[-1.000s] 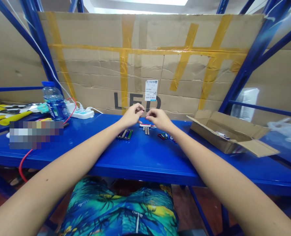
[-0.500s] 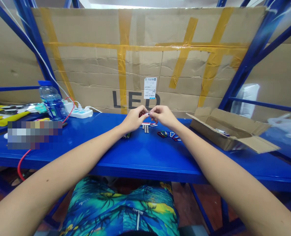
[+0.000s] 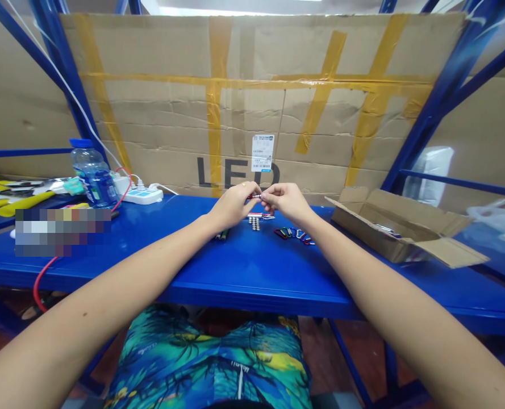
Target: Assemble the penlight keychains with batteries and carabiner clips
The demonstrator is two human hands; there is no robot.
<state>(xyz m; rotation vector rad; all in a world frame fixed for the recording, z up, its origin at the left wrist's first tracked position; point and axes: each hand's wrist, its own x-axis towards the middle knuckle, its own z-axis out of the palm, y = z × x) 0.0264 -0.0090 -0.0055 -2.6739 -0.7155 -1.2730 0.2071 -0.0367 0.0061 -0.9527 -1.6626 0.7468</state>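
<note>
My left hand (image 3: 235, 204) and my right hand (image 3: 287, 200) meet above the back of the blue table (image 3: 235, 270). Between their closed fingertips is a small slim red-and-silver tube (image 3: 254, 196), partly covered by the fingers. The left fingers wrap its red end, while the right thumb and finger pinch the silver end. Just below the hands lie red-and-silver tubes (image 3: 261, 216) and rows of small silver cylindrical pieces (image 3: 254, 223). Coloured carabiners (image 3: 295, 233) lie in a line near my right wrist. Dark green pieces (image 3: 222, 234) show partly behind my left wrist.
An open cardboard box (image 3: 369, 236) with some small items stands at right. To the left are a blue-capped bottle (image 3: 94, 179), a white power strip (image 3: 144, 195), a red cable (image 3: 39, 284) and yellow-handled tools (image 3: 24, 204). A large cardboard panel (image 3: 171, 125) closes off the back.
My right fingertips have shifted slightly, and more of the silver end of the tube shows between the hands. The whole view has moved a little; the things on the table lie as before.
</note>
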